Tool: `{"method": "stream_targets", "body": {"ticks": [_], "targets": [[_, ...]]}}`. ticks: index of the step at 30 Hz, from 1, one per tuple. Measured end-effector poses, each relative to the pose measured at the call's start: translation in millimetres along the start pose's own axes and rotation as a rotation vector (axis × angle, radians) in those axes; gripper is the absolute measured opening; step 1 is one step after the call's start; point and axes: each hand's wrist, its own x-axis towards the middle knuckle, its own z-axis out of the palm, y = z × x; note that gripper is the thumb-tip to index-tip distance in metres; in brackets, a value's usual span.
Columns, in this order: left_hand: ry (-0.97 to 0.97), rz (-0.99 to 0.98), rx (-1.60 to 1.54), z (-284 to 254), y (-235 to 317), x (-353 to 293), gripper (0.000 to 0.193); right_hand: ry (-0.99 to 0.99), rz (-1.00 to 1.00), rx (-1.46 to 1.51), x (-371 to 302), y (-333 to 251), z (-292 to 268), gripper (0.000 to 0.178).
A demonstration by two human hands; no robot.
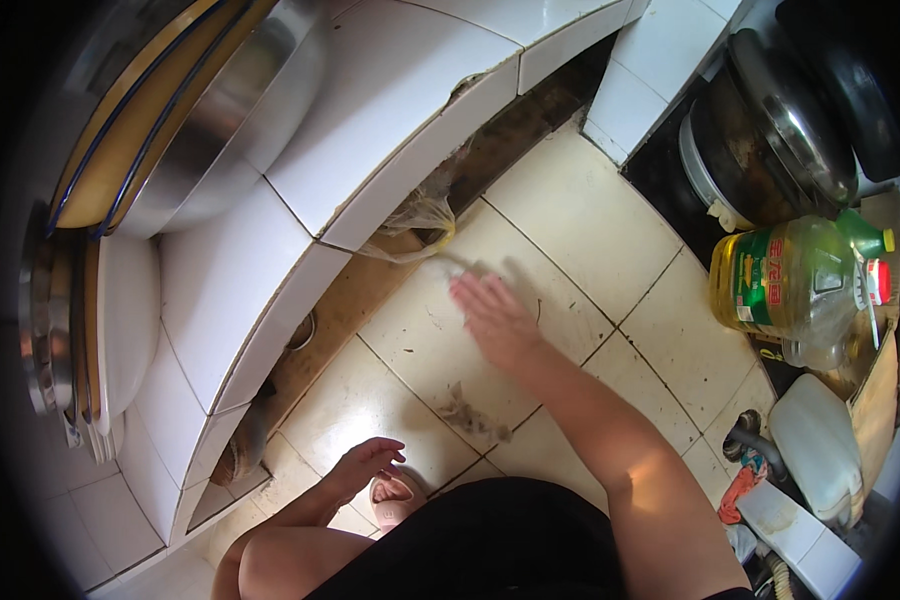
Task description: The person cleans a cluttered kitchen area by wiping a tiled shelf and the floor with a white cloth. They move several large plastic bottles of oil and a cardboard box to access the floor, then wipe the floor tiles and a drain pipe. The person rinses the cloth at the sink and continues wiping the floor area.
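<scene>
My right hand (495, 317) reaches out low over the tiled floor (570, 215), fingers stretched and a little blurred by motion. Just beyond its fingertips hangs a clear plastic bag (422, 228) with a yellowish rim, at the opening under the white tiled counter (300, 240). A faint grey smear lies between fingertips and bag; I cannot make out what it is. Grey dust clumps (470, 415) lie on the floor below my right forearm. My left hand (368, 468) hovers above my sandalled foot (395, 497), fingers loosely bent and apart, nothing visible in it.
Metal bowls (220, 120) and a white basin (130, 320) are stacked on the counter at left. On the right stand a large bottle of yellow oil (790, 280), dark pots (760, 140), a whitish jug (818, 440) and a pipe (755, 440) with an orange rag (740, 490).
</scene>
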Motion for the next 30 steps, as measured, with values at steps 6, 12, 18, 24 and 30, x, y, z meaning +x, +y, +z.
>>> {"method": "stream_targets", "body": {"ticks": [6, 12, 18, 24, 30], "targets": [[-0.011, 0.004, 0.007, -1, -3, 8, 0.026, 0.071, -0.051, 0.06, 11, 21, -2, 0.057], [0.029, -0.018, 0.001, -3, -2, 7, 0.027, 0.231, 0.206, 0.169, 38, 41, 11, 0.062], [0.064, -0.04, 0.043, -3, -3, 10, 0.025, 0.207, 0.741, 0.019, -6, 115, -4, 0.068], [0.038, -0.014, 0.063, 3, 7, 22, 0.023, 0.12, 0.96, -0.003, -116, 159, -14, 0.068], [0.001, 0.043, 0.128, 8, 11, 31, 0.023, 0.089, 1.071, 0.024, -195, 155, -14, 0.068]]}}
